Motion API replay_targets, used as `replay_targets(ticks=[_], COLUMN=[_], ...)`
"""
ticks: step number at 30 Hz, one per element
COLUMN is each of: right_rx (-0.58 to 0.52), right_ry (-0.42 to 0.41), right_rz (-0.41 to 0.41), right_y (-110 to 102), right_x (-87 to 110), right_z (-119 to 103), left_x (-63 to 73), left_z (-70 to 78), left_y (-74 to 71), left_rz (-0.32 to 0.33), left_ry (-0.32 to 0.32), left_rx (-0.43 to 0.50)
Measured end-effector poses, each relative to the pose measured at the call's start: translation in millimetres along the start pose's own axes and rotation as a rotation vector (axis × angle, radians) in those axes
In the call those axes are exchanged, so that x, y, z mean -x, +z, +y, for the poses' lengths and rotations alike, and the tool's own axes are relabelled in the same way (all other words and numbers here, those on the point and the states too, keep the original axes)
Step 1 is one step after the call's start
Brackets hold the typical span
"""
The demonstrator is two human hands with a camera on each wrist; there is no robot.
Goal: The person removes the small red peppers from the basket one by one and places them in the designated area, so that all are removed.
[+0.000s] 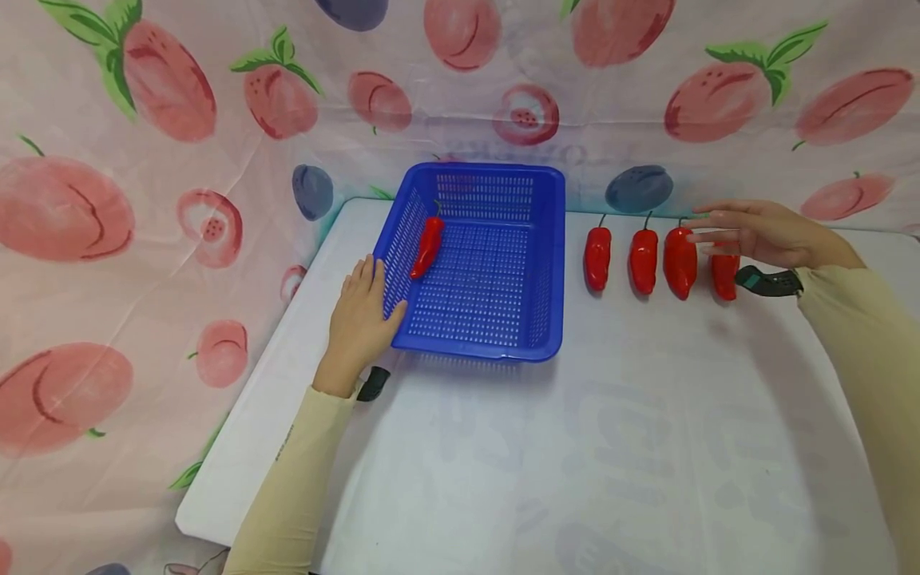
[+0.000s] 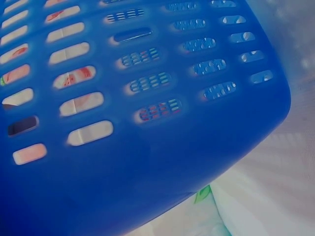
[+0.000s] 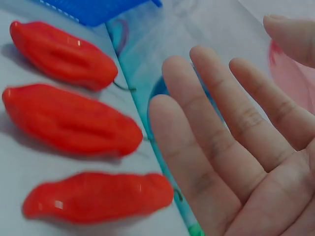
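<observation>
A blue plastic basket [image 1: 470,351] stands on the white table with a single red chili pepper [image 1: 429,246] lying inside by its left wall. My left hand [image 1: 359,319] rests along the basket's left side, fingers straight and thumb near the front corner. The basket's slotted wall [image 2: 147,162] fills the left wrist view, where the hand is not seen. My right hand [image 1: 769,231] hovers with fingers extended over the right end of a row of several red peppers [image 1: 643,262], partly covering the rightmost pepper [image 1: 724,279]. In the right wrist view its palm [image 3: 275,196] holds nothing, beside a red pepper [image 3: 98,198].
A fruit-print cloth [image 1: 460,96] hangs behind the table and down its left side. The white tabletop [image 1: 575,463] extends in front of the basket and peppers. The pepper row lies near the table's back edge, right of the basket.
</observation>
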State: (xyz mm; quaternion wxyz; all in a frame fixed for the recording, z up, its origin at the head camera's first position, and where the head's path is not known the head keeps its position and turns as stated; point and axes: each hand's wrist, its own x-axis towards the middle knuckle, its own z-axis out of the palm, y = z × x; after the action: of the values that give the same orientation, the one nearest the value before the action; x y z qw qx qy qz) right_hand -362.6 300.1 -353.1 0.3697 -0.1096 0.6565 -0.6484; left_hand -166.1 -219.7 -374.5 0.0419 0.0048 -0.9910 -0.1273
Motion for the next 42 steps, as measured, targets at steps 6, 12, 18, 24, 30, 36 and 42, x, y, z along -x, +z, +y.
replay_targets(ticks=[6,12,18,24,30,36,42], right_rx=[0.154,0.152,0.156,0.16,0.141,0.118,0.121], right_ry=[0.019,0.017,-0.004,-0.008,-0.027,-0.056,-0.036], right_rz=[0.029,0.032,0.007,0.001,-0.016,-0.077,-0.056], right_y=[14,26,40,56,73,87,105], right_x=[-10.7,-20.9,-31.6,-42.9,-53.4,-63.5,-76.0], right_z=[-14,-25,-34,-44,-56,-65,-72], left_x=[-0.2,0.3,0.4,0.9,0.7,1.5,1.2], left_z=[0.6,3.0,4.5,4.5,3.1,2.5,2.3], left_y=[0.9,-0.4,-1.9,-2.2,-1.8,-1.9,-1.5], left_rz=[-0.01,-0.026,-0.032,-0.03,-0.027,-0.024,-0.026], left_ry=[0.001,-0.025,-0.041,-0.034,-0.026,-0.016,-0.015], left_rx=[-0.002,-0.001,0.004,0.011,0.005,0.006,0.003])
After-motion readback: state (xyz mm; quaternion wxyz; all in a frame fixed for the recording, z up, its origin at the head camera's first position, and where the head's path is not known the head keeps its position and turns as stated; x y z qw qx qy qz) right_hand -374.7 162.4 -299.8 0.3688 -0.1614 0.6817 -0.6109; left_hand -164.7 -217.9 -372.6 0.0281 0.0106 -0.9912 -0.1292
